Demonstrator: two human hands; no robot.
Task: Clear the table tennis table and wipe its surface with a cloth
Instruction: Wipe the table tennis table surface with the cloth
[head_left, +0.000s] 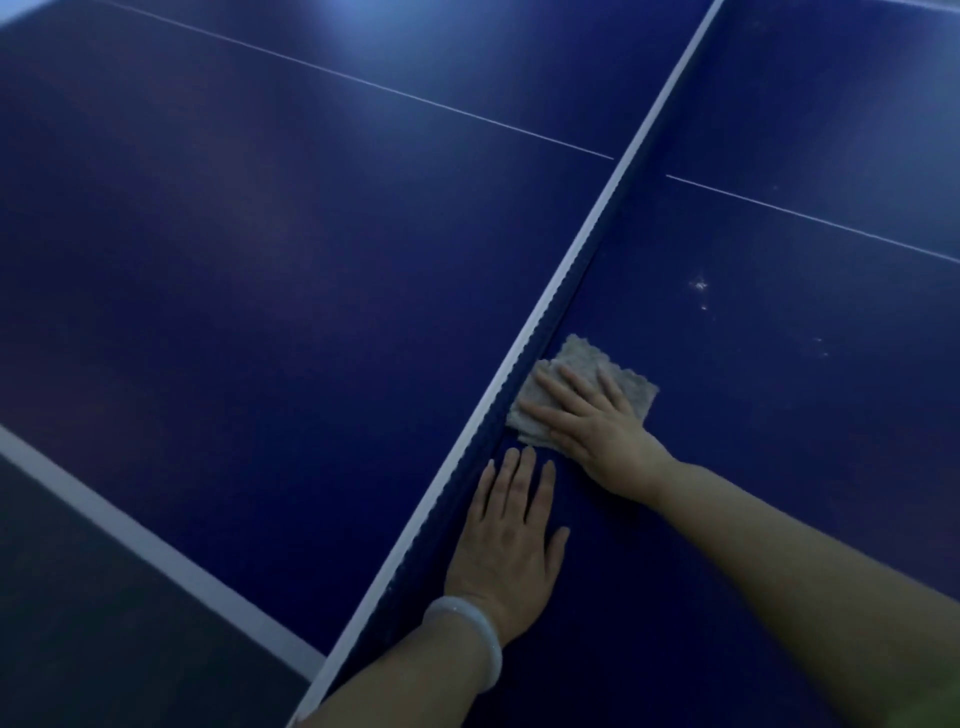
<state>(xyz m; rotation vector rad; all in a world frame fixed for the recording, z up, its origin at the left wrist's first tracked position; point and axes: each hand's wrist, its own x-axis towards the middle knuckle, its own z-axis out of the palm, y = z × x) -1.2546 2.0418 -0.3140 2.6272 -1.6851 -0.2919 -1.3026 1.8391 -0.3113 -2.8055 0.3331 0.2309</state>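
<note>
Head cam only, so one view to go on. The table (260, 260) looks cleared — no bats or balls anywhere on the blue, just the net (561, 280) running across the middle. Wiping is underway: right hand (597, 421) lies flat with fingers spread, pressing the cloth (631, 382) onto the surface right up against the net. Left hand (511, 535) rests flat just beside it, fingers straight and close together, holding nothing, white bangle (467, 639) on the wrist. Still work left I'd say — some whitish marks (701, 291) sit on the near half past the cloth, and I can't tell whether the far half has been wiped.
</note>
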